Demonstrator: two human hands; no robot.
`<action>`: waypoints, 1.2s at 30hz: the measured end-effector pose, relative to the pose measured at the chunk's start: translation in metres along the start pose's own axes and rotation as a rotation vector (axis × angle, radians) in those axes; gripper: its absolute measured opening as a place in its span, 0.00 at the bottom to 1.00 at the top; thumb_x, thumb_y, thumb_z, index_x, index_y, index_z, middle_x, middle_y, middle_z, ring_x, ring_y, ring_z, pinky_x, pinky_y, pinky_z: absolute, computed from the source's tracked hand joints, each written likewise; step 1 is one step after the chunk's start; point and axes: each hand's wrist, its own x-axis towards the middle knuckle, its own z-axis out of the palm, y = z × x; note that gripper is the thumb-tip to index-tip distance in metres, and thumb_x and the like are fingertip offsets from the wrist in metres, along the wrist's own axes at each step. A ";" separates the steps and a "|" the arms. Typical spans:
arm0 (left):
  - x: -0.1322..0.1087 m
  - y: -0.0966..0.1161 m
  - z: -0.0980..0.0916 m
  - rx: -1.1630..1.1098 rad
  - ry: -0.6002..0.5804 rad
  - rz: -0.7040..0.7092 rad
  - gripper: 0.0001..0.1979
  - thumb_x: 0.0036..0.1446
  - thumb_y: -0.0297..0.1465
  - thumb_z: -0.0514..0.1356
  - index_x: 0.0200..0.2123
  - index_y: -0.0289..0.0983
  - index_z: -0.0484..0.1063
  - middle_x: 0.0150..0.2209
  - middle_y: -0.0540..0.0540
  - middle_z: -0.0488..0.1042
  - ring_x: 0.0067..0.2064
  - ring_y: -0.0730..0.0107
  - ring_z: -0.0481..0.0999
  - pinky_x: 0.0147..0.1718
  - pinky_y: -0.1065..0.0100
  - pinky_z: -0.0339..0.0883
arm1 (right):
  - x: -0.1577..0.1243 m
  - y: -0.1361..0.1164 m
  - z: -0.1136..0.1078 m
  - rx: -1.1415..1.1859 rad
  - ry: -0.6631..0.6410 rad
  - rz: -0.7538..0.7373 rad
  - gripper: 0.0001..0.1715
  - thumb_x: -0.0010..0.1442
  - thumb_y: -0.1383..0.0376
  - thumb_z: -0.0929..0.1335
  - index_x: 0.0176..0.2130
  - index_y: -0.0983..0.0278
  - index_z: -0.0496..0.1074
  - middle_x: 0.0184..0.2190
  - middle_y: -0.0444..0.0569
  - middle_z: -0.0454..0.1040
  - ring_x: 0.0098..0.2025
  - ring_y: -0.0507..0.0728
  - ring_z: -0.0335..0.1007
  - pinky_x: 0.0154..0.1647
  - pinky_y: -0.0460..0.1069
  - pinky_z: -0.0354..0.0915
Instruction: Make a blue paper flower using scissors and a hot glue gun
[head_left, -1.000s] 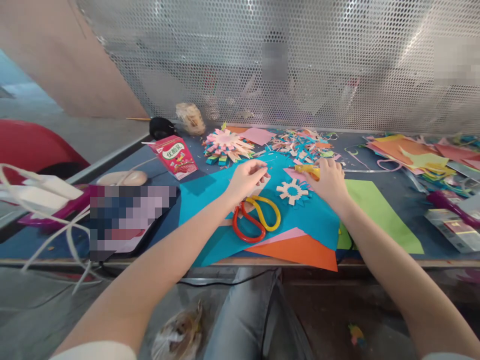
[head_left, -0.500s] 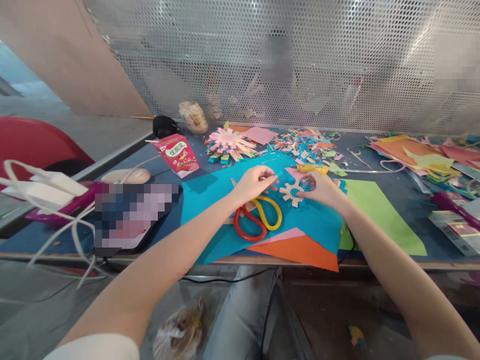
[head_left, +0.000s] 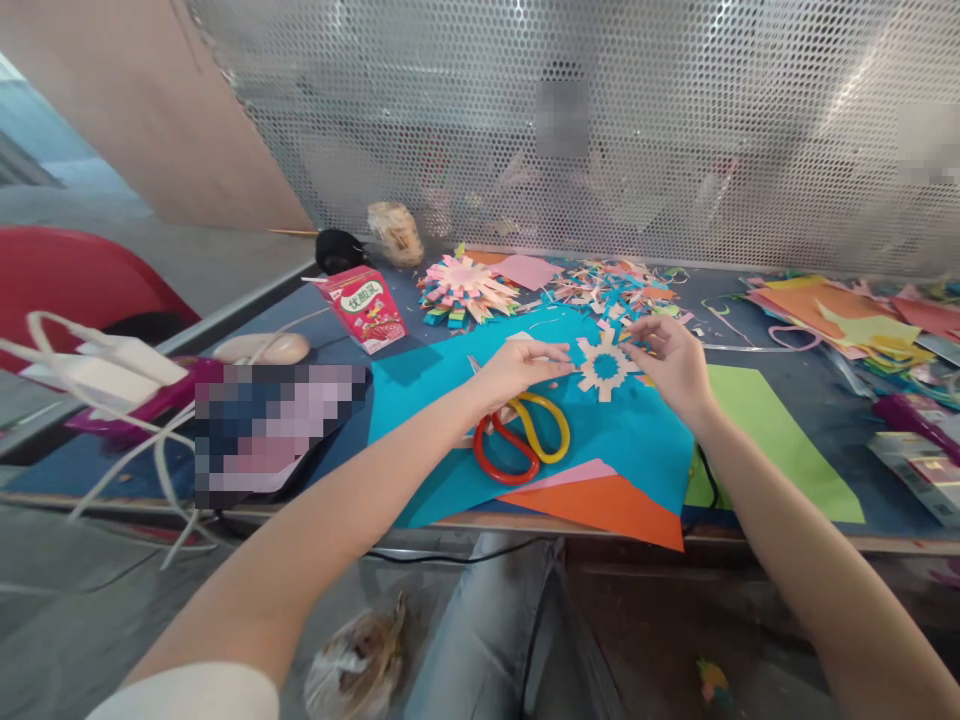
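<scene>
One paper ring, its notches and hole already cut, is being pinched by fingers of the right hand over blue paper; the left hand's grip cannot be told. Green paper, seemingly uncut, is being borne by the desk.

Blue-topped table, near edge trimmed in a pale brown strip. Perforated metal panel rises along the far edge: dull silver, round holes, blurred shapes in it too vague to read. White glare streaks its upper right. Off the far-left corner, a smooth pinkish-brown wall section; grey floor below it. Red chair beyond the left edge, partly out of view. Bluish brightness farther back, source unclear. Under the near edge, right side, floor darkens to brown.
</scene>
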 end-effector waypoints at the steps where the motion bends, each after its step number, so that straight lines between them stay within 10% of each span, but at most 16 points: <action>1: 0.000 0.000 0.001 0.002 -0.027 -0.009 0.17 0.36 0.39 0.70 0.28 0.35 0.77 0.47 0.39 0.75 0.47 0.59 0.74 0.38 0.66 0.69 | 0.000 0.001 0.001 0.027 0.010 -0.002 0.10 0.46 0.64 0.70 0.32 0.61 0.67 0.30 0.45 0.70 0.33 0.53 0.70 0.33 0.50 0.68; 7: -0.001 -0.001 0.002 0.111 -0.081 0.017 0.12 0.39 0.37 0.69 0.28 0.36 0.79 0.35 0.44 0.80 0.41 0.64 0.77 0.45 0.65 0.68 | 0.000 -0.001 0.005 0.206 0.047 0.030 0.24 0.40 0.61 0.75 0.35 0.58 0.63 0.36 0.45 0.70 0.41 0.54 0.70 0.36 0.49 0.69; 12: -0.004 0.002 0.003 0.131 -0.055 0.078 0.13 0.41 0.37 0.68 0.31 0.37 0.80 0.36 0.43 0.80 0.39 0.65 0.78 0.43 0.65 0.69 | -0.001 -0.006 0.000 0.210 -0.116 0.335 0.35 0.36 0.56 0.76 0.43 0.61 0.64 0.37 0.47 0.72 0.32 0.53 0.70 0.27 0.48 0.67; 19: -0.006 0.006 0.002 0.109 -0.113 0.136 0.12 0.42 0.37 0.68 0.29 0.35 0.79 0.36 0.41 0.79 0.41 0.64 0.77 0.41 0.66 0.69 | 0.000 -0.016 -0.007 0.128 -0.156 0.267 0.25 0.35 0.54 0.77 0.31 0.63 0.69 0.24 0.42 0.69 0.24 0.50 0.65 0.23 0.46 0.63; 25: -0.004 0.011 -0.004 0.115 0.138 0.251 0.15 0.47 0.39 0.64 0.33 0.33 0.75 0.28 0.45 0.77 0.26 0.74 0.74 0.27 0.72 0.65 | 0.000 -0.018 -0.013 0.207 -0.188 0.235 0.23 0.36 0.56 0.76 0.31 0.62 0.70 0.21 0.39 0.66 0.23 0.50 0.64 0.23 0.47 0.63; 36: -0.014 0.017 -0.001 0.322 0.064 0.271 0.12 0.49 0.31 0.62 0.38 0.34 0.76 0.32 0.45 0.78 0.23 0.77 0.72 0.23 0.74 0.66 | -0.001 -0.015 -0.012 0.344 -0.247 0.218 0.17 0.39 0.58 0.77 0.26 0.61 0.70 0.22 0.40 0.69 0.24 0.50 0.66 0.25 0.46 0.65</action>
